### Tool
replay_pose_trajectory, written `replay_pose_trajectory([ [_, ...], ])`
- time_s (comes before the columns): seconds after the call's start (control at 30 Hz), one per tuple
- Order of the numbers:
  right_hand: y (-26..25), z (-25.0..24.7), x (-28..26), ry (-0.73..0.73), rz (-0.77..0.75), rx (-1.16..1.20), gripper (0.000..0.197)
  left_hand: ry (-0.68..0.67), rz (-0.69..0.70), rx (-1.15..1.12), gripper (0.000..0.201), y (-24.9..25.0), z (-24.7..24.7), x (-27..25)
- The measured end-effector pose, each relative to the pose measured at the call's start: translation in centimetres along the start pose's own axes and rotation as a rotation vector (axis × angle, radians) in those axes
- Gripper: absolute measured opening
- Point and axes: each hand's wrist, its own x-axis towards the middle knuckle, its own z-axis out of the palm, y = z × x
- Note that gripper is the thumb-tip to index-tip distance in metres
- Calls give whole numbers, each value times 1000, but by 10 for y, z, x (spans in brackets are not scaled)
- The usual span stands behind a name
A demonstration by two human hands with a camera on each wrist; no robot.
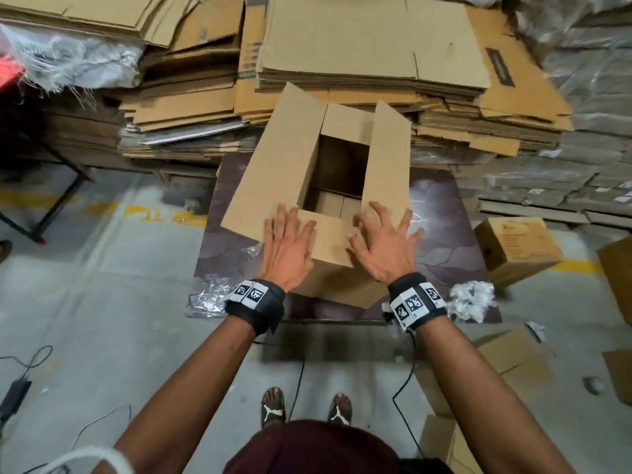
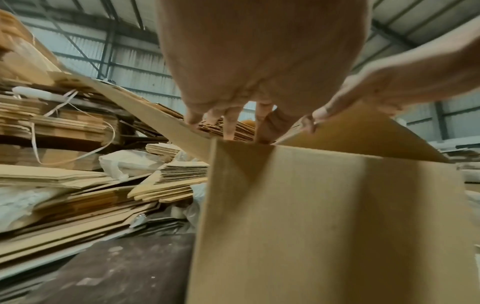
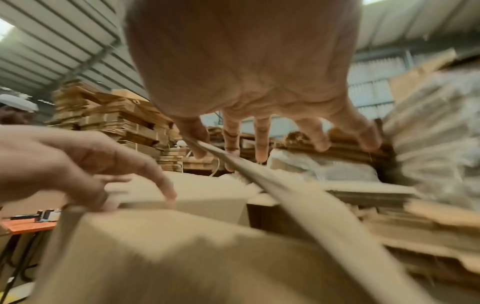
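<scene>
The cardboard box (image 1: 337,285) stands open-topped on the bench (image 1: 441,241); it looks light, stiff in its walls but quick to crease at the flaps, so it is best steadied by flat palms or held by the walls; the left grip (image 1: 287,248) lies spread on the near flap (image 1: 328,234); the right grip (image 1: 383,248) is spread over the right flap (image 1: 390,155); the box's inside is dark, the right wrist view is blurred, and I cannot tell whether the right thumb tucks under

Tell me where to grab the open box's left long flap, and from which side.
Likely best to take the left long flap by its free outer edge, midway along, from the left. It splays up and outward from its crease, leaving that edge exposed.
</scene>
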Motion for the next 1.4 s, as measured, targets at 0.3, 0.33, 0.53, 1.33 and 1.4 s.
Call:
replay_pose_trajectory([
  [0.3,83,-85,-15,234,113,-323,24,-74,24,47,66,41,38,16],
  [0.33,97,-80,-16,202,124,-332,24,-66,27,65,66,42,40,17],
  [0.53,143,-23,-4,-131,-5,-213,72,-47,46,91,64,42,40,20],
  [1.33,67,70,-17,111,-56,-34,86,102,-452,-738,78,46,16,-40],
  [1.4,44,75,-16,146,12,42,82,44,-454,-896,72,48,19,-33],
])
